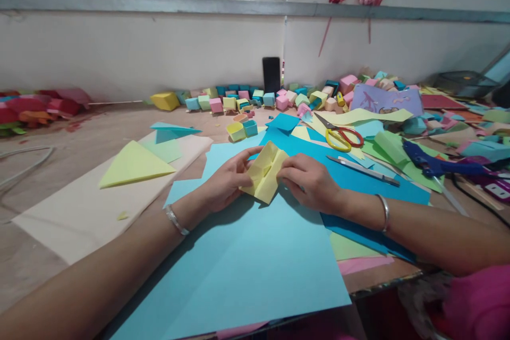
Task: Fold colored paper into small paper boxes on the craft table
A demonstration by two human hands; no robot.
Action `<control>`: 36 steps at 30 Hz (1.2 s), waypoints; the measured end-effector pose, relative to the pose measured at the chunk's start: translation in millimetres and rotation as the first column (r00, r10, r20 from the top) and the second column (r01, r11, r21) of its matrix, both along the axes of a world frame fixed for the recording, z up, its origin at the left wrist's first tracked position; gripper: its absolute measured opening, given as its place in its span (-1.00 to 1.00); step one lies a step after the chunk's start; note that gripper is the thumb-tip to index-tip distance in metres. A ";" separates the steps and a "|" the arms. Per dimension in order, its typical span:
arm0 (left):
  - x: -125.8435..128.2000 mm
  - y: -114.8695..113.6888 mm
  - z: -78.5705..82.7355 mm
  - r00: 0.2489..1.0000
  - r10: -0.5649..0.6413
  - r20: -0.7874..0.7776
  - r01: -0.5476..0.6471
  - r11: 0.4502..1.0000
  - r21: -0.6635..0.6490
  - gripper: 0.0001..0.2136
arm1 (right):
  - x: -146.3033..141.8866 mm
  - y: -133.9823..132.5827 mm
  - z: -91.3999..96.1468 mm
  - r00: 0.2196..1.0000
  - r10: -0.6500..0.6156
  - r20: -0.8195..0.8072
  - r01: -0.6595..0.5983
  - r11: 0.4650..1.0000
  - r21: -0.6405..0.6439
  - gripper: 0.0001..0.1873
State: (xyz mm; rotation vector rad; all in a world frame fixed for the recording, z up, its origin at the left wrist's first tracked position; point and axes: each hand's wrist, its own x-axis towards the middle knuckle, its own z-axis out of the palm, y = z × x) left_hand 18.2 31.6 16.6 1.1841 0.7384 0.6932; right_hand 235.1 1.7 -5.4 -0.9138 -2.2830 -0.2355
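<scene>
My left hand [230,179] and right hand [308,180] pinched the folded pale-yellow paper rectangle [264,172]; neat creases probably needed even pressure.

Left of our left hand [230,183], our tabletop [79,154] bore cream paper [95,220]; beyond that hand we had a yellow paper block [164,101].

On my feed, I can read no text, label, brand, number or sign on anything in view.
</scene>
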 end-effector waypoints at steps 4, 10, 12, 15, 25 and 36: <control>3.3 -9.5 5.2 0.998 -0.050 -0.034 0.050 0.999 0.007 -0.24 | 0.8 -3.4 0.9 0.997 0.005 0.081 -0.012 0.996 0.086 -0.69; 3.7 -11.6 4.6 0.993 -0.065 -0.101 0.073 0.995 0.070 -0.23 | 0.2 -7.2 3.3 0.981 -0.022 0.192 -0.023 0.973 0.231 -0.72; 3.6 -12.6 5.8 0.991 -0.067 -0.115 0.078 0.992 0.095 -0.23 | -0.8 -7.1 4.2 0.975 -0.010 0.223 -0.045 0.970 0.240 -0.65; 5.1 -16.1 8.8 0.989 -0.110 -0.094 0.119 0.988 0.098 -0.23 | -2.3 -7.3 4.8 0.966 0.036 0.254 -0.103 0.962 0.253 -0.67; 5.3 -4.0 1.8 0.925 0.300 -0.234 -0.225 0.927 0.300 -0.48 | 6.0 -3.0 -0.9 0.980 -0.074 0.183 0.037 0.979 0.201 -0.76; -4.6 7.8 -8.0 0.657 0.525 -0.540 0.015 0.708 0.707 -0.76 | 7.4 6.6 -7.0 0.969 0.104 0.225 -0.114 0.993 0.030 -0.77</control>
